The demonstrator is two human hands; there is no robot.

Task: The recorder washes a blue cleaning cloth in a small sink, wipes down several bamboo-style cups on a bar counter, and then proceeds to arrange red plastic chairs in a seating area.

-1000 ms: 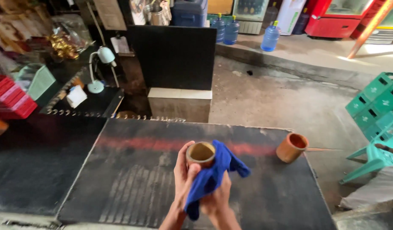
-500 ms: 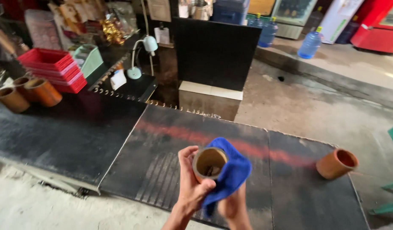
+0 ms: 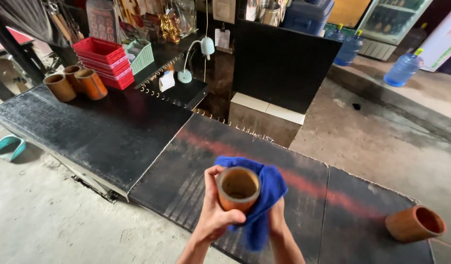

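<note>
Clay cup held in both hands, cloth wrapped behind it

Clay cup [image 3: 238, 188] is held above the near edge of the black tabletop [image 3: 113, 142], mouth tilted toward the camera. Against the frame half a second earlier, the cup sits at about the same place in view and the grip is unchanged; the view has swung, so three clay cups [image 3: 75, 83] and the red baskets [image 3: 104, 61] at the far left corner now show more fully, and the lone cup [image 3: 415, 223] lies further right, on its side by the right edge.

Left hand [image 3: 216, 212] is closed on the cup's left wall, thumb at the rim. Blue cloth [image 3: 264, 200] wraps the cup's back and right side and hangs below. Right hand [image 3: 276, 220] is pressed against the cloth from beneath, largely hidden; its fingers cannot be made out.
</note>
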